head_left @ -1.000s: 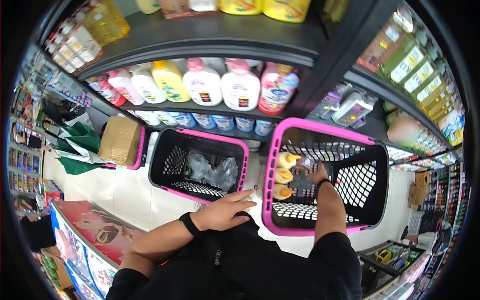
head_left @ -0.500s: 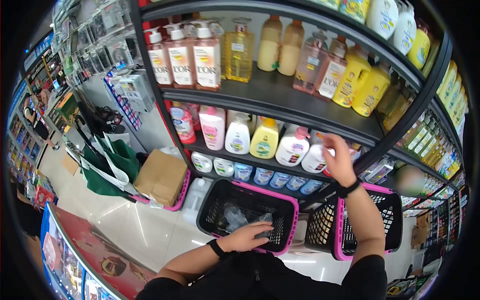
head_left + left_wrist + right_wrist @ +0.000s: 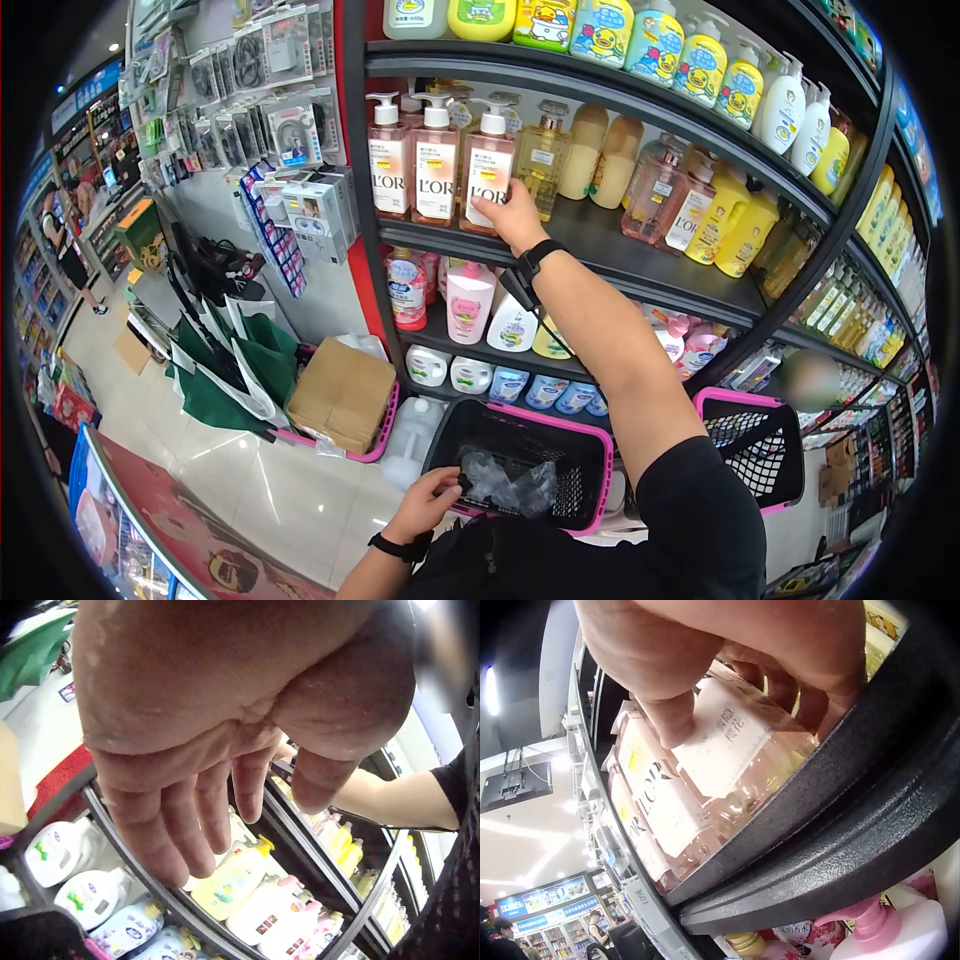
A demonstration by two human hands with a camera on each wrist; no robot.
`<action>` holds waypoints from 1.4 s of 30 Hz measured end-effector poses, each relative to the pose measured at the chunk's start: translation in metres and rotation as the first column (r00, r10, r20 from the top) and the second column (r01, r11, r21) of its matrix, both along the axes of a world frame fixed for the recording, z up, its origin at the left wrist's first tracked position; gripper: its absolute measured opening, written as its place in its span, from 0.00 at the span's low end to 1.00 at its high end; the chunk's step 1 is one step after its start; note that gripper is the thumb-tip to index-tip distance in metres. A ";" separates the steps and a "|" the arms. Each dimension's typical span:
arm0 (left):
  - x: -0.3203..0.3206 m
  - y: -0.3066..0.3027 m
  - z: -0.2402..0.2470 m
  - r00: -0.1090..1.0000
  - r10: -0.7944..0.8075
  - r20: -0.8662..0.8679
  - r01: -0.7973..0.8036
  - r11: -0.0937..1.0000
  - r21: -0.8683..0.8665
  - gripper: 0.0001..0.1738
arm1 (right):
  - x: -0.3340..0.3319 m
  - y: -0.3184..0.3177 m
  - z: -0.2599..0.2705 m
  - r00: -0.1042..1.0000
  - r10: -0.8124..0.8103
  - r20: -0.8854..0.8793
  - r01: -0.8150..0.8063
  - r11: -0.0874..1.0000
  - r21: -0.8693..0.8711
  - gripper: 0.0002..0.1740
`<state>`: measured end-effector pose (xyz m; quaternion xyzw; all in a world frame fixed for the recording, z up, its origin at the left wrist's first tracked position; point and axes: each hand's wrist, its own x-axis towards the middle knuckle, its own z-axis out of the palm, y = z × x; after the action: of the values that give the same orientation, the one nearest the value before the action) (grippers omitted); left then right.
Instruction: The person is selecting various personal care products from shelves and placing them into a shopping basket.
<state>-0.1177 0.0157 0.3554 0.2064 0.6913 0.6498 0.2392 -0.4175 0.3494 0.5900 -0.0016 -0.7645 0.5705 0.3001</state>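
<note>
Shop packets (image 3: 300, 135) are hanging far left; near us, our left hand (image 3: 422, 505) is resting empty, fingers loose, beside a basket (image 3: 607, 455). Farther and rightward, a pink pump bottle (image 3: 490, 165) is standing long axis upright on the shelf (image 3: 590, 235); our right hand (image 3: 512, 217), nearer it, is gripping its right side.

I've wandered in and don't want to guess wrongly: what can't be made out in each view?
Head: top of the lower yellow bottle, hidden by the right arm.
Head: most print on the hanging packs, too small.
Right wrist: pump of the held bottle, hidden by the right hand.
Left wrist: rest of the green item, cut off by the left edge.
</note>
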 end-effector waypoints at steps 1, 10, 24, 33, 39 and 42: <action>-0.002 -0.006 -0.002 1.000 0.029 0.007 -0.029 1.000 -0.003 0.21 | 0.000 0.001 0.000 1.000 0.021 -0.003 -0.021 1.000 -0.014 0.38; -0.096 0.003 0.039 0.961 0.156 -0.230 -0.149 0.988 0.049 0.16 | 0.092 -0.005 0.007 0.993 0.113 0.043 -0.111 0.993 -0.037 0.30; -0.066 0.154 0.166 0.914 -0.387 -0.123 0.405 0.847 0.344 0.38 | 0.373 -0.021 -0.066 0.908 0.274 0.318 -0.166 0.930 -0.328 0.38; 0.035 0.254 0.134 0.781 -0.559 -0.277 0.571 0.820 -0.046 0.38 | 0.498 0.089 -0.040 0.959 0.154 0.237 -0.116 0.979 -0.167 0.44; 0.098 0.353 0.130 0.748 -0.565 -0.350 0.591 0.806 -0.038 0.39 | 0.568 0.186 -0.030 0.955 0.109 0.275 -0.110 0.994 -0.011 0.42; 0.137 0.415 0.115 0.752 -0.546 -0.369 0.601 0.798 0.044 0.38 | 0.606 0.244 -0.025 0.964 0.069 0.259 -0.116 0.978 0.172 0.40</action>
<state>0.0195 0.4306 0.4701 0.5355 0.5702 0.5524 0.2880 0.1887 0.5936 0.5651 -0.0100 -0.8455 0.5051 0.1726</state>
